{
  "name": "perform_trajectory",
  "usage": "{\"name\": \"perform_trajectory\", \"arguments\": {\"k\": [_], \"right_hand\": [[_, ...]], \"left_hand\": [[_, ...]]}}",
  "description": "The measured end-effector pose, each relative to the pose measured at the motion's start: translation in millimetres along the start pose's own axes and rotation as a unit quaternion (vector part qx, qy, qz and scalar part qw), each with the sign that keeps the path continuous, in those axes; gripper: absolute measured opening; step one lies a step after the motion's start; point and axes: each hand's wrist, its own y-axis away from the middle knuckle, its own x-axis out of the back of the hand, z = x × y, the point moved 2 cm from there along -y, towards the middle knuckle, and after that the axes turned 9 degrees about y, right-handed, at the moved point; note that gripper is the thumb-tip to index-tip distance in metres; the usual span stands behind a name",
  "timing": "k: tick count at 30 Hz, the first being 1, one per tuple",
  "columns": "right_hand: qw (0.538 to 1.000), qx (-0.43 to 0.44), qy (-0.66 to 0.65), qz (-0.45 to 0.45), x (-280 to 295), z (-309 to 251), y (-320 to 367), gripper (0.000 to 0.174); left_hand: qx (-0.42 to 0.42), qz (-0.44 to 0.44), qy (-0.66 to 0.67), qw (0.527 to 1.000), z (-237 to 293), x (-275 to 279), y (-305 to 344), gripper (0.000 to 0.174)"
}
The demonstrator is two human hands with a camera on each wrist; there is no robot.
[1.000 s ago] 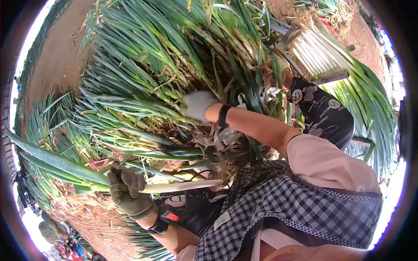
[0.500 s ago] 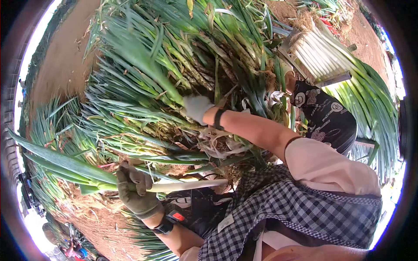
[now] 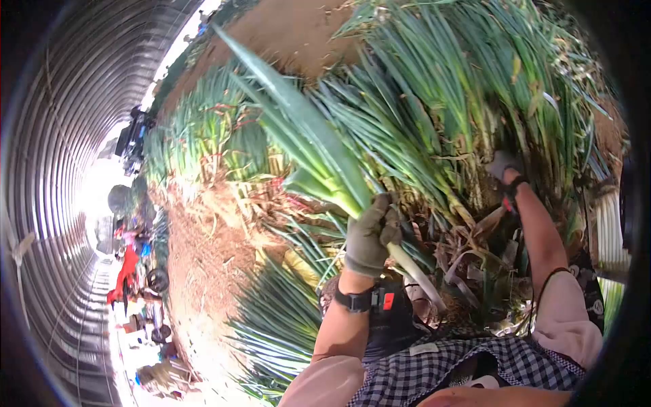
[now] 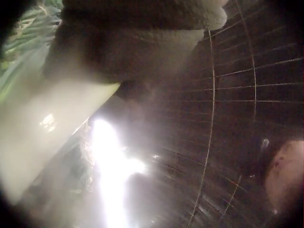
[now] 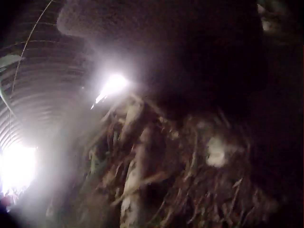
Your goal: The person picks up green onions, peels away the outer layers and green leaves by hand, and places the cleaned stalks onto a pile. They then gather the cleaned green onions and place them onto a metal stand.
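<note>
My left hand (image 3: 369, 234), in a grey-green glove, grips one large leek (image 3: 349, 183). Its green leaves point up and left, and its pale shank slants down right from the fist. Close in the left wrist view, the white shank (image 4: 52, 123) lies beside the gloved fingers (image 4: 128, 42). My right hand (image 3: 504, 166), in a pale glove, reaches in among the stalks of a big leek pile (image 3: 400, 115); its fingertips are hidden. The right wrist view has the dark glove (image 5: 166, 47) above dry roots and soil-stained stalks (image 5: 133, 190).
Red-tied leek bundles (image 3: 210, 136) stand on the earth floor at the left. More leeks (image 3: 285, 325) lie beside my left forearm. Dry husks (image 3: 475, 264) are heaped before the checked apron (image 3: 434, 370). A metal rack (image 3: 612, 230) stands at the far right.
The head view has swung toward the left, showing the ribbed roof and more floor. My left hand keeps its leek, whose leaves now point more upward. My right hand remains at the pile.
</note>
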Motion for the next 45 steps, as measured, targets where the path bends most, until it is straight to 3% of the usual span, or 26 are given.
{"name": "perform_trajectory", "arguments": {"k": [1, 3, 5, 7, 8, 11, 15, 16, 18, 19, 20, 22, 23, 24, 25, 26, 27, 30, 31, 34, 36, 39, 40, 41, 43, 45], "right_hand": [[0.999, -0.001, -0.039, -0.002, 9.5, 8.4, -1.1, 0.063], [0.968, 0.072, -0.123, 0.205, -1.1, 30.5, -9.5, 0.059], [0.926, 0.084, -0.367, 0.006, 45.7, 22.7, 40.8, 0.053], [0.960, 0.189, -0.159, 0.133, 40.3, 19.0, 69.0, 0.044], [0.964, 0.167, -0.202, 0.055, 28.8, 18.7, 85.7, 0.036], [0.954, 0.082, -0.274, 0.090, 37.9, 14.8, 129.9, 0.029], [0.912, 0.090, -0.352, 0.191, 42.6, 2.2, 153.5, 0.024], [0.901, 0.147, -0.233, 0.334, 46.0, -6.8, 156.5, 0.022], [0.878, 0.180, -0.242, 0.372, 55.6, -13.3, 155.8, 0.022], [0.859, 0.201, -0.248, 0.400, 63.2, -17.8, 168.5, 0.021], [0.827, 0.248, -0.447, 0.234, 50.5, -19.4, 164.3, 0.021], [0.911, 0.196, -0.352, 0.093, 38.6, -21.9, 163.6, 0.023], [0.881, 0.176, -0.436, -0.043, 32.5, -21.7, 165.2, 0.038], [0.922, 0.114, -0.368, -0.037, 33.4, -27.8, 170.9, 0.036], [0.874, 0.145, -0.463, 0.006, 44.8, -34.9, 188.3, 0.030], [0.860, 0.177, -0.474, 0.058, 48.0, -34.4, 185.5, 0.032], [0.860, 0.193, -0.466, 0.079, 45.3, -36.2, 193.3, 0.033], [0.890, 0.180, -0.412, 0.077, 71.1, -47.4, 238.7, 0.033], [0.890, 0.264, -0.272, 0.255, 70.9, -53.1, 239.7, 0.032], [0.889, 0.267, -0.309, 0.206, 64.3, -44.2, 260.0, 0.033], [0.861, 0.242, -0.439, 0.091, 68.2, -42.6, 278.5, 0.035], [0.883, 0.312, -0.335, 0.105, 54.3, -29.1, 280.6, 0.034], [0.869, 0.376, -0.235, 0.218, 57.5, -31.2, 286.6, 0.032], [0.873, 0.367, -0.235, 0.219, 56.5, -27.5, 293.8, 0.032], [0.900, 0.308, -0.307, 0.041, 50.3, -27.2, 310.3, 0.034], [0.898, 0.282, -0.338, 0.013, 39.3, -24.9, 313.1, 0.037]], "left_hand": [[0.004, -0.001, 0.009, 1.000, -0.5, -0.4, -0.6, 0.038], [0.011, -0.001, 0.016, 1.000, -4.4, 1.7, -1.9, 0.038], [-0.002, -0.019, 0.036, 0.999, -6.1, 6.2, -2.5, 0.034], [0.010, 0.002, 0.047, 0.999, -6.6, 3.3, -2.5, 0.029], [0.006, -0.002, 0.047, 0.999, -7.0, 0.4, -2.2, 0.029], [-0.030, 0.001, 0.026, 0.999, -5.6, -3.3, -4.7, 0.026], [-0.024, -0.026, 0.015, 0.999, -15.6, -12.4, 1.5, 0.026], [-0.030, -0.020, 0.010, 0.999, -14.8, -16.2, 3.1, 0.027], [-0.042, -0.025, 0.024, 0.999, -11.6, -17.0, 5.0, 0.028], [-0.128, -0.018, -0.095, 0.987, -12.7, -7.7, 2.6, 0.027], [-0.128, -0.011, -0.100, 0.987, -14.9, -6.7, 4.4, 0.024], [-0.155, 0.038, -0.191, 0.969, -13.7, -5.6, 4.0, 0.019], [-0.120, 0.067, -0.088, 0.987, -11.3, -10.4, 3.0, 0.018], [-0.169, 0.026, -0.122, 0.978, -4.3, -18.2, 5.7, 0.019], [-0.135, 0.065, -0.080, 0.985, -2.5, -19.1, -0.2, 0.020], [-0.148, 0.083, -0.080, 0.982, -0.8, -24.8, -0.4, 0.019], [-0.151, 0.077, -0.016, 0.985, -7.4, -18.1, -5.1, 0.016], [-0.195, 0.071, -0.074, 0.975, -8.9, -27.9, -0.4, 0.017], [-0.194, 0.066, -0.074, 0.976, -11.1, -31.3, -2.5, 0.017], [-0.224, 0.074, -0.090, 0.968, -15.1, -30.8, -18.3, 0.020], [-0.205, 0.070, -0.094, 0.972, -19.2, -43.0, -17.8, 0.021], [-0.156, 0.043, -0.117, 0.980, -33.2, -50.3, -28.2, 0.030], [-0.122, -0.007, -0.074, 0.990, -39.7, -54.8, -31.3, 0.032], [-0.086, -0.057, -0.030, 0.994, -45.8, -59.0, -33.9, 0.035], [-0.001, -0.100, 0.011, 0.995, -54.7, -60.4, -38.5, 0.035], [0.061, -0.117, -0.012, 0.991, -64.7, -49.5, -52.3, 0.030]]}}
